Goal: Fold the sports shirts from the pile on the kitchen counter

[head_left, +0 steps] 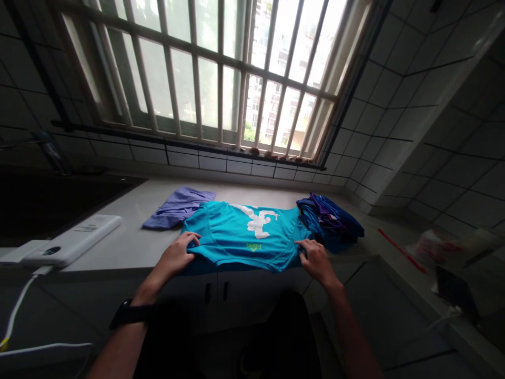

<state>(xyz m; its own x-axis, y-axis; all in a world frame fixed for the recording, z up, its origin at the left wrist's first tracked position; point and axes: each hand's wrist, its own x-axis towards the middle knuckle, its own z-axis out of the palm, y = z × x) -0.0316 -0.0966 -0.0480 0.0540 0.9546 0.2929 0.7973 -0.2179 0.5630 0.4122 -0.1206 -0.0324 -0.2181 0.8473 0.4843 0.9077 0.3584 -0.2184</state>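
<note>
A turquoise sports shirt (232, 242) with a white figure print and small green lettering lies spread on the counter, its near edge hanging slightly over the front. My left hand (179, 252) grips the shirt's near left side, fingers curled into the cloth. At the near right side, my right hand (315, 258) pinches the fabric between thumb and fingers. A crumpled lavender cloth (177, 208) lies at the shirt's far left, partly under it. Against its right end sits a pile of dark blue and purple clothes (333, 218).
A white power bank (79, 239) with a plugged-in cable rests on the left, near the dark sink (51, 205) and tap. Behind the counter is a barred window (221, 79). On the right counter lie a red strip (400, 250) and a clear plastic bag (430, 245).
</note>
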